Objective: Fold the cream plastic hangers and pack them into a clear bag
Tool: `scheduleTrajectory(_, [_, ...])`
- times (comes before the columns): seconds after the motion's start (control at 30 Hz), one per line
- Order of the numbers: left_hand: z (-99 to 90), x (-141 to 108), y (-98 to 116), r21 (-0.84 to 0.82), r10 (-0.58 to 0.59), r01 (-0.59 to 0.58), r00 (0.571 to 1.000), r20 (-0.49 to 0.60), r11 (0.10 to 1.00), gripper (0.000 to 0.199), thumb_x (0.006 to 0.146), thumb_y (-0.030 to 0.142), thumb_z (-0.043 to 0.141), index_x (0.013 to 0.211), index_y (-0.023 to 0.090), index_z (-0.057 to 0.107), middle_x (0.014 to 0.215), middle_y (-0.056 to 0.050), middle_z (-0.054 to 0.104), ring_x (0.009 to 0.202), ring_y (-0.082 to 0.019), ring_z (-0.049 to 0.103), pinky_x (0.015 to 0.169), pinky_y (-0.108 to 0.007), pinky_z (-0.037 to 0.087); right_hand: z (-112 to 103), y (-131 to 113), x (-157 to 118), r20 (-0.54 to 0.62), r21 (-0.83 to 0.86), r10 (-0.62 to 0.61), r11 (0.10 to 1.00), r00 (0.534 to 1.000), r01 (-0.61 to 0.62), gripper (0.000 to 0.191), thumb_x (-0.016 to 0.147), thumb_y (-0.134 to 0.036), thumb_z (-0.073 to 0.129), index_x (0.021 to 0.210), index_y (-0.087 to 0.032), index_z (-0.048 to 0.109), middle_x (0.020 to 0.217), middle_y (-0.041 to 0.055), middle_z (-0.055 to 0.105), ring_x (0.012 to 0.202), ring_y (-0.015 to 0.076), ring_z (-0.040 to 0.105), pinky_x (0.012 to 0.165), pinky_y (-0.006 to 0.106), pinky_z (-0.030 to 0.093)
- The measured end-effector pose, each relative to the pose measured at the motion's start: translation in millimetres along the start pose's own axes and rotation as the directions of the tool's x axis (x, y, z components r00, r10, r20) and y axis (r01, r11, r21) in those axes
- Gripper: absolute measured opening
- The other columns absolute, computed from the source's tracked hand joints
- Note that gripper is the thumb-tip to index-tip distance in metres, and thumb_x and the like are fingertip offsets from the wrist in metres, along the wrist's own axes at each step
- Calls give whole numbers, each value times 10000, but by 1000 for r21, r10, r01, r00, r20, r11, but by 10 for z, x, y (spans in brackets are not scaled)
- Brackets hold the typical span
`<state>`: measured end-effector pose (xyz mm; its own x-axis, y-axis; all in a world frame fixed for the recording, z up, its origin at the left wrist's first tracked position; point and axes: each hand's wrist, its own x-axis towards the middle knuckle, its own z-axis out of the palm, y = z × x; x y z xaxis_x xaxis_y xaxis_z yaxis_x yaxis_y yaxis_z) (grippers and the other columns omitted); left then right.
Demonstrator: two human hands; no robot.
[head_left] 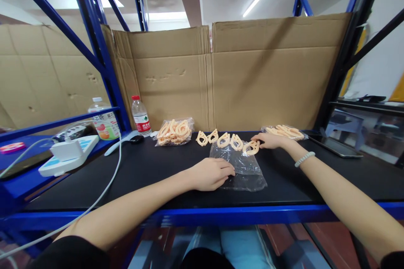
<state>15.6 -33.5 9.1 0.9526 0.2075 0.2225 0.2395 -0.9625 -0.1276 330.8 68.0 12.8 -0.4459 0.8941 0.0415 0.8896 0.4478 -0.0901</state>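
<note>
A row of beige openwork plastic pieces, roughly ring-shaped with pointed tips, runs across the black table. At the row's right end, my right hand [269,140] pinches the last beige piece [250,148], which lies over the top edge of a clear plastic bag [248,176]. Two more pieces, including one beige piece [236,142], also lie along that edge, and two others, one a beige piece [202,138], lie left of the bag. My left hand [211,174] rests palm down on the bag's left side, its fingers loosely extended.
A filled bag of beige pieces [175,131] stands at the back left, another filled bag [284,132] at the back right. Nearby are a red-capped bottle [141,116], a power strip [70,155] with a white cable, and a tablet-like slab [336,146]. Cardboard [268,75] walls the back.
</note>
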Motion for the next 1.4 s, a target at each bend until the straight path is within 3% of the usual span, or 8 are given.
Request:
scheduleTrajectory(0.13, [4, -12, -7, 9, 5, -5, 1000, 9, 1000, 244, 909, 148, 420, 1114, 176, 549, 1183, -82, 624, 1102, -205, 573, 960, -309, 454, -66, -45, -97, 47, -4, 33, 999, 998, -33, 336, 649, -87, 582, 959, -126, 705, 974, 107, 698, 874, 256, 644, 753, 298, 483])
scheduleTrajectory(0.33, [-11, -4, -11, 20, 12, -12, 999, 33, 1000, 248, 913, 153, 416, 1124, 160, 548, 1199, -85, 616, 1113, -216, 566, 965, -317, 451, -97, -110, -229, 103, 48, 27, 998, 994, -32, 332, 637, -84, 554, 919, -154, 714, 812, 43, 714, 761, 197, 639, 646, 243, 458])
scheduleTrajectory(0.5, [-28, 0, -6, 13, 16, -16, 999, 38, 1000, 250, 914, 149, 416, 1129, 160, 542, 1199, -84, 615, 1112, -212, 564, 968, -312, 448, -95, -140, -323, 61, 111, 63, 991, 996, -69, 375, 650, -104, 560, 1004, -140, 679, 764, 48, 700, 683, 180, 624, 591, 239, 431])
scheduleTrajectory(0.67, [-31, -3, -3, 13, 8, -9, 999, 41, 1000, 246, 920, 152, 406, 1124, 164, 543, 1193, -80, 617, 1107, -207, 566, 976, -304, 442, -62, -238, -577, 52, 159, -6, 987, 999, -2, 223, 743, -190, 534, 885, -142, 700, 746, 61, 688, 676, 193, 611, 609, 266, 438])
scheduleTrajectory(0.8, [-26, -2, -4, 11, 9, -10, 999, 39, 1000, 250, 911, 145, 413, 1124, 167, 542, 1168, -88, 626, 1110, -206, 568, 972, -303, 446, 91, -368, -889, -136, 147, -84, 984, 987, 104, 290, 857, -245, 427, 964, -160, 683, 928, 99, 673, 841, 227, 621, 760, 321, 484])
scheduleTrajectory(0.93, [-11, 1, -10, -4, 14, -14, 1000, 19, 1000, 258, 909, 142, 410, 1129, 176, 541, 1171, -88, 624, 1105, -207, 569, 970, -310, 449, 274, -493, -1133, -357, 109, -163, 971, 920, 214, 325, 929, -232, 321, 1109, -193, 589, 1069, 105, 615, 964, 225, 605, 859, 355, 496])
scheduleTrajectory(1.23, [-6, 16, -23, -14, 27, -27, 999, 20, 1000, 264, 913, 141, 406, 1135, 159, 549, 1194, -100, 614, 1107, -211, 564, 973, -321, 447, 503, -505, -1294, -517, -41, -172, 983, 838, 177, 326, 931, -218, 351, 1136, -173, 600, 1190, 116, 603, 1072, 234, 595, 951, 395, 495])
scheduleTrajectory(1.4, [9, 32, -18, -3, 28, -28, 999, 29, 1000, 288, 918, 150, 395, 1159, 124, 550, 1210, -124, 611, 1136, -220, 553, 998, -338, 432, 465, -611, -1429, -493, -103, -191, 982, 849, 161, 342, 921, -177, 335, 1117, -168, 616, 1056, 119, 639, 938, 231, 631, 826, 366, 545])
